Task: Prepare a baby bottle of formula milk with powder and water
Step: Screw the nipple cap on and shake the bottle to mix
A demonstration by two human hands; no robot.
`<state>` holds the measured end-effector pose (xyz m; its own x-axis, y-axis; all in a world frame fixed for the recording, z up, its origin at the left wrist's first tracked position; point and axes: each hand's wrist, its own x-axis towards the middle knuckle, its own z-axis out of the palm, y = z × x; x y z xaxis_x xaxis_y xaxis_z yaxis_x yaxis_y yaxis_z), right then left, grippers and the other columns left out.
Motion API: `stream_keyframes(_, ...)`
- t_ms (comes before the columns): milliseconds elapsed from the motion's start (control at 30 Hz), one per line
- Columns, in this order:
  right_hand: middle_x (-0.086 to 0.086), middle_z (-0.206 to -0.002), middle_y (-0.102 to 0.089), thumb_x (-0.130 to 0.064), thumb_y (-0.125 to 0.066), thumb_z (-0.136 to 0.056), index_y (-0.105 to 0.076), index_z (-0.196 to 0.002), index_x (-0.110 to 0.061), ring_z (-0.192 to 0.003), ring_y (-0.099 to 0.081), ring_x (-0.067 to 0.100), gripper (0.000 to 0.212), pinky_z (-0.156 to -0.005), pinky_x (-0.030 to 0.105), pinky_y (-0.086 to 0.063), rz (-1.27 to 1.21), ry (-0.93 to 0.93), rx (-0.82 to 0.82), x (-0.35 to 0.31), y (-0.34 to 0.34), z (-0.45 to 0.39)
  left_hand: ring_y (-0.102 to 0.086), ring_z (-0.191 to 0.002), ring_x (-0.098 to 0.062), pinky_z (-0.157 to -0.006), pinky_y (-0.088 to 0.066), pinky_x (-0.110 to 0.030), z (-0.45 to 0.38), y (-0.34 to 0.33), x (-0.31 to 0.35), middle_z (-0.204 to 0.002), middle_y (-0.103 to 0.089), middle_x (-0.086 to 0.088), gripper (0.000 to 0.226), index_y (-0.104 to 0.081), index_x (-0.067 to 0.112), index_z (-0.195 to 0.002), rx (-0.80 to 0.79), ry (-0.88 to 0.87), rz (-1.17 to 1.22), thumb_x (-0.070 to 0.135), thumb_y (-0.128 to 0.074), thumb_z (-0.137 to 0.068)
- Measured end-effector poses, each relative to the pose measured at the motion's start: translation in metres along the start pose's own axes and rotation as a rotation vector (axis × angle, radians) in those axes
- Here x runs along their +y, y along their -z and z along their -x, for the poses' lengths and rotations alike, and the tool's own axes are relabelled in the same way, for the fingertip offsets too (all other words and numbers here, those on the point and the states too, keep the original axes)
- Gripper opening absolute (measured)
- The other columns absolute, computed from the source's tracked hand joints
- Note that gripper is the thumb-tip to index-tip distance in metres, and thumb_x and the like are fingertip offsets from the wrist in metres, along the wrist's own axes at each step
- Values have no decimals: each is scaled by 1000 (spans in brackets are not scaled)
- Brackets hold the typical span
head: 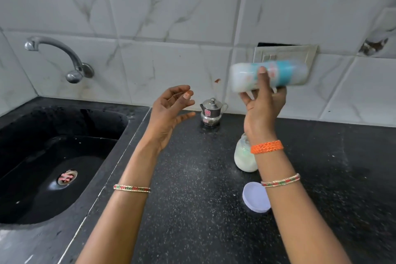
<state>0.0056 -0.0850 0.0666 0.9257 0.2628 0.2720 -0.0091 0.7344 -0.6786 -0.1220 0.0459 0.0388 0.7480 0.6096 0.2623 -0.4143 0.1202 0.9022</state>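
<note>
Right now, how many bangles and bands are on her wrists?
3: one beaded bangle on the left forearm, an orange band and a beaded bangle on the right. Undersides are hidden.

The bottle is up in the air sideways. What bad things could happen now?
1. Only the right hand holds the bottle, on its side and blurred with motion; the left hand is open and apart. It could slip and fall on the counter.
2. I cannot see whether its top is tight. If not, milk could spray out.
3. The jar sits open right under the right wrist, its lid lying off. A dipping arm could knock it over.
</note>
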Motion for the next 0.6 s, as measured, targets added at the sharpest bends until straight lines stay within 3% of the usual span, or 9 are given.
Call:
stream_keyframes(33,11,-115,-65,-17,-73,-80,-47,-118,-15,-99,-68,22,46,-67,38,-59,-12,4,6,2,-1,2,-63,-94,-16,-83,-57,-37,0,-1,-1,-104,-64,-2,31,-64,18,-104,-1,4,10,27,-69,-74)
stream_keyframes(133,2,-98,-71,-22,-81,-64,-58,-111,-17,-93,-70,24,52,-70,40,-60,399,-117,-318,11,5,15,-63,-93,-18,-80,-57,-35,1,0,-4,-105,-64,-4,25,-65,18,-103,-44,13,-24,24,-72,-80)
stream_keyframes(167,1,-98,-72,-20,-82,-63,-60,-110,-18,-94,-70,26,52,-70,41,-60,425,-96,-319,11,6,15,-64,-92,-17,-80,-58,-35,0,1,-4,-106,-65,-4,24,-65,17,-103,-59,10,-26,23,-71,-81)
stream_keyframes(233,3,-107,-69,-19,-77,-75,-55,-115,-16,-100,-68,26,46,-69,40,-59,143,-71,-154,5,3,7,-64,-92,-16,-81,-58,-36,0,1,-3,-106,-66,-3,26,-64,16,-105,-64,8,-5,22,-69,-81)
stream_keyframes(300,5,-111,-64,-19,-68,-86,-47,-121,-14,-100,-66,22,41,-68,37,-59,-9,-97,-147,3,1,1,-65,-90,-14,-79,-59,-35,2,0,-4,-105,-67,-1,29,-63,15,-106,-55,15,10,23,-65,-78)
stream_keyframes(400,-4,-97,-69,-11,-82,-68,-56,-113,-17,-91,-68,17,52,-73,38,-60,465,-137,-475,9,5,9,-65,-90,-12,-74,-58,-32,4,2,-5,-105,-66,-2,25,-64,17,-106,-75,16,-58,23,-70,-82)
stream_keyframes(533,-6,-98,-69,-13,-75,-79,-54,-118,-19,-91,-68,8,44,-76,31,-57,512,-38,-520,12,-5,10,-65,-100,-19,-79,-58,-38,-1,4,-2,-114,-64,-8,31,-61,16,-112,-87,6,-62,25,-62,-82)
stream_keyframes(600,-4,-109,-68,-24,-71,-83,-52,-125,-28,-97,-67,11,46,-82,31,-55,712,10,-702,16,-12,12,-63,-111,-25,-86,-57,-45,-1,5,-4,-125,-62,-11,39,-57,13,-121,-131,35,-88,25,-59,-84)
